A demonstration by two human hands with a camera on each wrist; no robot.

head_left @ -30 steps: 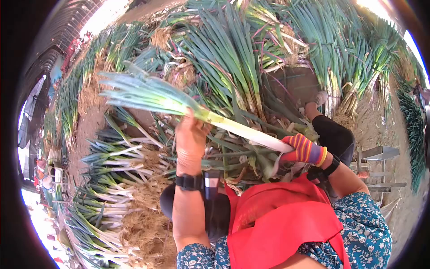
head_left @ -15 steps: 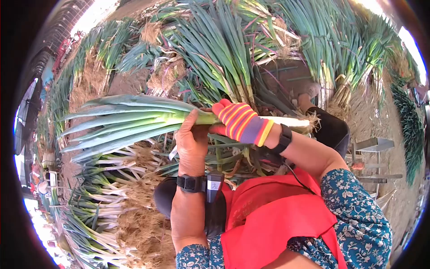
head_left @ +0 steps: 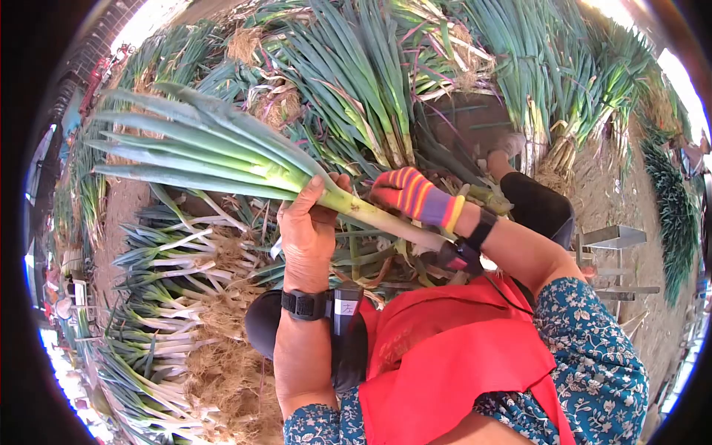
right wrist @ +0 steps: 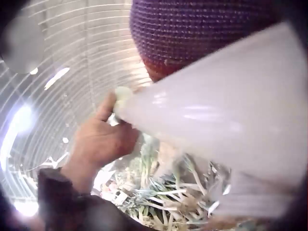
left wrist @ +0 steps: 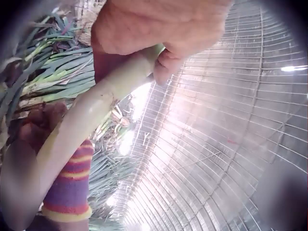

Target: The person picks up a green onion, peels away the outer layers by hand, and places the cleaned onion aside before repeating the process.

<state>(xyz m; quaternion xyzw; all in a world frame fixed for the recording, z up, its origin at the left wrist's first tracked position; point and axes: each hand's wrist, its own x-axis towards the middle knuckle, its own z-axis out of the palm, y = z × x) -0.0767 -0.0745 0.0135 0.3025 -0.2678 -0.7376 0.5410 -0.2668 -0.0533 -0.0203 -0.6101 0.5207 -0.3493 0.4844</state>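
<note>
A long green onion [head_left: 374, 216] slants across the front of the body in the head view. Its leaves fan out to the upper left, and its pale stalk runs down to the right. My bare left hand [head_left: 308, 233] grips it just below the leaves, thumb on top. In the left wrist view, the left thumb [left wrist: 166, 67] and fingers close round the stalk. The striped-gloved right hand [head_left: 415, 196] has bent fingers right at the stalk's upper side. The stalk partly covers that hand in the left wrist view, and I cannot tell what it holds.
Rows of green onions with brown roots [head_left: 222, 371] lie at the left. Upright bundles [head_left: 356, 89] stand ahead, with more bundles [head_left: 530, 89] at the right. A small metal stand [head_left: 615, 237] is at the right, beside a dark-clad knee [head_left: 538, 208]. A red apron [head_left: 445, 348] covers the lap.
The right hand has gone from the stalk's lower end up near the left hand, then slightly back down. The green onion levelled out, then tilted again, root end lower. The left hand keeps its grip.
</note>
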